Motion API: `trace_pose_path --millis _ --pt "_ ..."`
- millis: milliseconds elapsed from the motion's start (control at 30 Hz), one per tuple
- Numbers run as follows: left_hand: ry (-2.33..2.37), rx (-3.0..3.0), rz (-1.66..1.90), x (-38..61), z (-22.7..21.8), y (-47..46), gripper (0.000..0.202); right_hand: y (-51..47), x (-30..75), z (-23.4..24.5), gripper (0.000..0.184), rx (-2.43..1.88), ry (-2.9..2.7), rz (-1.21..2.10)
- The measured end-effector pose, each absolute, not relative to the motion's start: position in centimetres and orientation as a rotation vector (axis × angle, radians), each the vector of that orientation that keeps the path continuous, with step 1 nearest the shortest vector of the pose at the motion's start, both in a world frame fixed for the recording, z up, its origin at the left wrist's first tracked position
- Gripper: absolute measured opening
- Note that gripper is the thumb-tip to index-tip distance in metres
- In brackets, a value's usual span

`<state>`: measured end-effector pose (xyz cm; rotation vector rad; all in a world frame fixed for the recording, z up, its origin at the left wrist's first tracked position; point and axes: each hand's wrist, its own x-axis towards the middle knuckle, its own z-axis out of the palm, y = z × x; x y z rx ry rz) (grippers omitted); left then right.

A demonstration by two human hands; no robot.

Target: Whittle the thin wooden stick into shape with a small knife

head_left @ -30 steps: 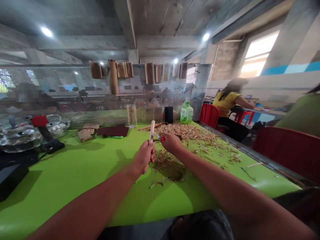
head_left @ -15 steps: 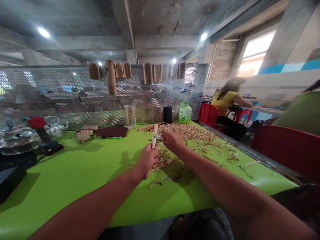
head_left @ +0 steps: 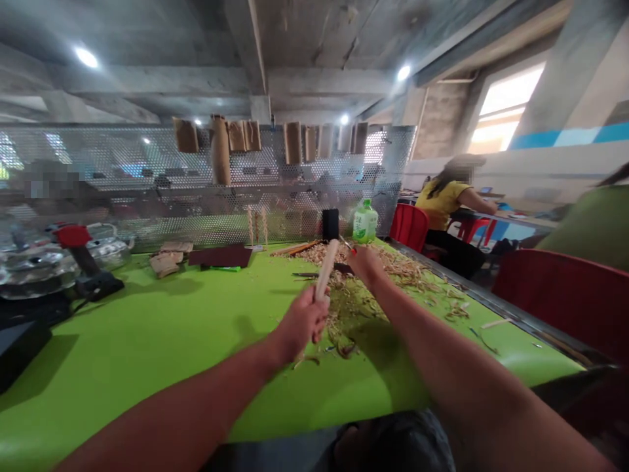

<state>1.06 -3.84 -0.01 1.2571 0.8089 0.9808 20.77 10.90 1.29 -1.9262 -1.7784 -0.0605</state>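
Left hand (head_left: pixel 306 317): closed round lower end of stick (head_left: pixel 326 269), upper length left bare, presumably for safe grip. Stick held above bench (head_left: pixel 147 347), right of middle, tilted toward far edge. Right hand (head_left: pixel 367 264): closed on small knife (head_left: pixel 348 246), just beside stick's upper end; contact not evident. Shavings (head_left: pixel 407 267) heaped toward far right corner. Bottle (head_left: pixel 364 223) stands behind them at far edge, likely out of arms' way.

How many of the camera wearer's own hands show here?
2. The left hand holds a pale wooden stick above the green table; the right hand is farther right, holding a small, partly hidden tool. Neither hand is wholly hidden.
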Motion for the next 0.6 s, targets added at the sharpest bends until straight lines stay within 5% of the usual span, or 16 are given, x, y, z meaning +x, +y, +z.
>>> trace_pose_path --millis 233,600 --pt "1.041 1.144 1.139 -0.9 -0.1 -0.2 0.005 8.1 14.8 0.1 0.034 -1.61 -2.129 -0.143" --pt "1.095 1.248 1.092 0.1 -0.4 -1.5 0.013 7.3 15.0 0.7 0.031 -1.691 -2.172 -0.308"
